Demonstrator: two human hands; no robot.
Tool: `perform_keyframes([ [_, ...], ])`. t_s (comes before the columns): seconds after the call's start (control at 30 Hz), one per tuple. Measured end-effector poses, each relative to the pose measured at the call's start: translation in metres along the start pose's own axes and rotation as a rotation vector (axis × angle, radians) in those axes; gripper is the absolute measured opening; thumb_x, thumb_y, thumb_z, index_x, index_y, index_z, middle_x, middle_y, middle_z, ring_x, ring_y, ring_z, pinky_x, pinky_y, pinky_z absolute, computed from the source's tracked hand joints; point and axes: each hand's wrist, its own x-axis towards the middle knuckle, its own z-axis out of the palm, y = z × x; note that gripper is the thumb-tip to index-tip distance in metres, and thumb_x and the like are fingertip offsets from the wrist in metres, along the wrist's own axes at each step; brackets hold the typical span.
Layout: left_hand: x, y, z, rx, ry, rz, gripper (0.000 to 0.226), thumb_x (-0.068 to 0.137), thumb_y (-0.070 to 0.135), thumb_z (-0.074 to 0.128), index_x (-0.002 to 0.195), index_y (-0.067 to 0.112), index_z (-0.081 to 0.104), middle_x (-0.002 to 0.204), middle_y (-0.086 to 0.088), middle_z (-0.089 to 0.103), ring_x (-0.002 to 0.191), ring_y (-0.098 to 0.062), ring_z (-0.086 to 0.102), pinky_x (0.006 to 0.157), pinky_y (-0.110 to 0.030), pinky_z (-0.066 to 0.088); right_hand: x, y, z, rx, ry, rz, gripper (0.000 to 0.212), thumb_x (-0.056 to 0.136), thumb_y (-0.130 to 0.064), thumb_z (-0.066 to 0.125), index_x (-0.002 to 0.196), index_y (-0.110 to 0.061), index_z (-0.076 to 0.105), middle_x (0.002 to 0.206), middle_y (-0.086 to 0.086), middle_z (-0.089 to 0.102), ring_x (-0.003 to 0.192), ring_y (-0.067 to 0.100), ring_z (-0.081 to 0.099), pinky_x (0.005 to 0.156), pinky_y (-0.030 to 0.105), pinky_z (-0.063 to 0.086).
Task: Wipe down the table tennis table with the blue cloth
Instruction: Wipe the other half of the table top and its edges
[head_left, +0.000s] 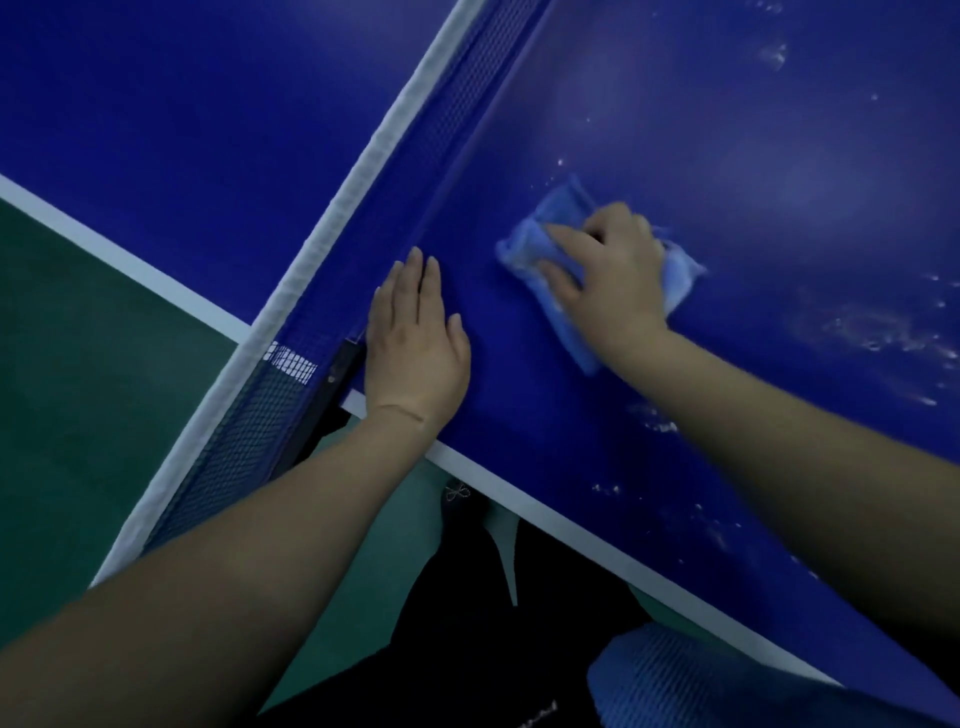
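Both hands are on the blue table tennis table (779, 234), reaching in from the near edge. Nearest, the left hand (415, 338) lies flat on the surface with fingers straight and close together, palm down, holding nothing; its wrist sits over the white edge line (545, 514) that borders the table. Just to the left of that hand stands the black net post (337, 374), and from it the net (457, 119) with its white top band (363, 171) runs away up the picture, passing close beside the left fingertips. To the right of the left hand and a little farther out, the right hand (613, 275) presses down on the blue cloth (550, 244), its fingers spread and bent over the folded fabric, the thumb side toward the left hand. The cloth lies flat on the table under that palm, with its edges showing beyond the fingers toward the net, behind the knuckles and below the wrist; both cloth and hand are blurred. White smears and specks (883, 332) mark the surface to the right of the right hand and forearm, and a few more lie farther out beyond it. Past the net, on the left hand's side, the other half of the table shows plain blue, with a green floor (78, 364) beyond its white edge.
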Motion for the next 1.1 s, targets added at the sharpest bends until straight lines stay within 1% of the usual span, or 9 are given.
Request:
perform_keyframes([
  [0.1,0.001,-0.001,0.003,0.014,0.011,0.005,0.058,0.099,0.027,0.035,0.152,0.008,0.023,0.161,-0.008,0.018,0.147,-0.025,0.014,0.122,-0.040,0.010,0.065,0.005,0.002,-0.043,-0.059,-0.117,0.034,0.088,-0.040,0.059,0.116,-0.024,0.068,0.107,0.015,0.055,0.098,0.033,0.050,0.075,0.037,0.032],
  [0.3,0.000,0.000,0.006,0.033,0.012,-0.002,0.060,0.097,0.030,0.029,0.153,0.010,0.022,0.161,-0.006,0.017,0.148,-0.024,0.014,0.121,-0.039,0.010,0.067,0.065,-0.017,-0.168,0.218,0.477,0.034,0.088,-0.045,0.051,0.115,-0.029,0.064,0.113,0.009,0.052,0.104,0.031,0.049,0.083,0.038,0.036],
  [0.4,0.000,0.002,0.006,0.052,0.008,0.000,0.060,0.096,0.029,0.030,0.152,0.008,0.024,0.161,-0.008,0.019,0.147,-0.025,0.015,0.121,-0.040,0.011,0.036,0.027,-0.004,-0.068,0.103,0.222,0.033,0.087,-0.040,0.057,0.117,-0.029,0.066,0.108,0.011,0.055,0.097,0.033,0.050,0.077,0.040,0.035],
  [0.5,-0.001,0.004,0.006,0.058,0.010,-0.012,0.060,0.096,0.029,0.031,0.152,0.008,0.025,0.160,-0.008,0.020,0.147,-0.025,0.016,0.120,-0.040,0.012,0.090,0.026,-0.005,-0.083,-0.011,-0.055,0.035,0.087,-0.044,0.057,0.118,-0.029,0.066,0.110,0.012,0.054,0.100,0.033,0.050,0.080,0.041,0.037],
  [0.63,-0.001,0.003,0.007,0.068,0.013,-0.007,0.059,0.097,0.029,0.031,0.151,0.007,0.026,0.160,-0.009,0.021,0.146,-0.025,0.017,0.121,-0.040,0.012,0.135,0.094,-0.026,-0.152,0.151,0.300,0.037,0.087,-0.046,0.052,0.115,-0.026,0.066,0.115,0.012,0.052,0.104,0.034,0.051,0.083,0.039,0.039],
  [0.77,0.000,0.002,0.007,0.063,-0.003,-0.024,0.060,0.096,0.031,0.029,0.152,0.008,0.025,0.161,-0.007,0.019,0.147,-0.024,0.014,0.120,-0.042,0.013,0.046,0.083,-0.031,-0.126,0.284,0.536,0.034,0.086,-0.041,0.056,0.115,-0.027,0.066,0.107,0.012,0.054,0.097,0.034,0.051,0.079,0.039,0.037],
  [0.9,0.000,0.002,0.006,0.059,0.000,-0.022,0.061,0.095,0.030,0.030,0.152,0.008,0.027,0.161,-0.007,0.020,0.147,-0.025,0.016,0.120,-0.043,0.016,0.009,0.026,-0.015,-0.008,0.032,-0.060,0.030,0.084,-0.036,0.058,0.105,-0.020,0.073,0.088,0.013,0.057,0.078,0.030,0.052,0.065,0.034,0.031],
  [0.97,0.000,0.002,0.007,0.058,0.009,-0.020,0.061,0.095,0.029,0.030,0.151,0.008,0.027,0.160,-0.007,0.020,0.146,-0.025,0.016,0.120,-0.043,0.016,0.041,0.038,-0.019,-0.052,0.009,-0.142,0.033,0.085,-0.039,0.058,0.107,-0.019,0.073,0.093,0.016,0.058,0.082,0.034,0.053,0.067,0.038,0.035],
  [1.1,-0.001,0.001,0.007,0.054,0.026,0.003,0.060,0.095,0.028,0.029,0.151,0.006,0.027,0.160,-0.009,0.021,0.146,-0.025,0.015,0.121,-0.044,0.013,0.067,0.099,-0.038,-0.139,0.167,0.308,0.034,0.088,-0.041,0.058,0.117,-0.025,0.067,0.108,0.013,0.053,0.098,0.035,0.050,0.082,0.043,0.040],
])
